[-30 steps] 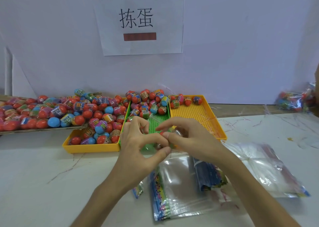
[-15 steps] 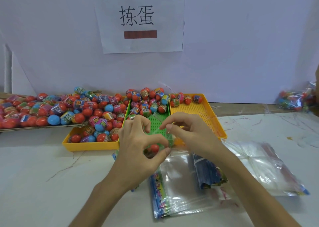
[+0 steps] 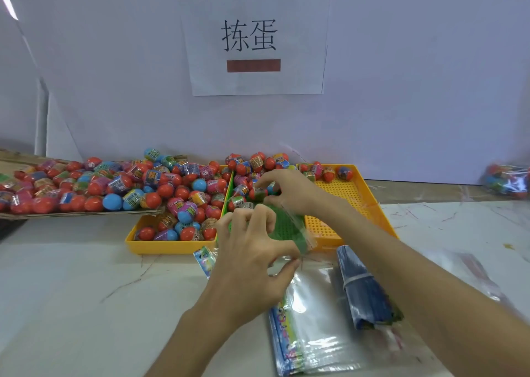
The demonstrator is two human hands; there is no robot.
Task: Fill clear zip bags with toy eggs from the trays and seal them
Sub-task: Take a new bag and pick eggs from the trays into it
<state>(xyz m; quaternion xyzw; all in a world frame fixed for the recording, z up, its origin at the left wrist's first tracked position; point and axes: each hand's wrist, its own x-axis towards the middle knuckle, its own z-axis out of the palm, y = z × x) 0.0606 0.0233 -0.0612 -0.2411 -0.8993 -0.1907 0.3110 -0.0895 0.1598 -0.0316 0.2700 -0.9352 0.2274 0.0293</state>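
From my remote seat I see the left hand (image 3: 252, 250) at the centre of the frame, thumb and forefinger pinching the edge of a clear zip bag (image 3: 291, 229) that stands open over the near end of the green tray (image 3: 229, 197). The right hand (image 3: 289, 190) is just above it at the back of that tray, its thumb and fingers curled onto a toy egg (image 3: 259, 194) in the heap there; I cannot tell whether the egg is lifted. On either side are the left yellow tray (image 3: 172, 247), full of toy eggs (image 3: 183, 204), and the right yellow tray (image 3: 371, 196), with only a few eggs at its far end. A cardboard flat (image 3: 86, 214) heaped with eggs fills the left edge. At lower right on the desk (image 3: 71, 290) lie a stack of empty bags (image 3: 315, 336) and a blue bundle (image 3: 364, 293), and a filled bag (image 3: 507, 179) sits at far right
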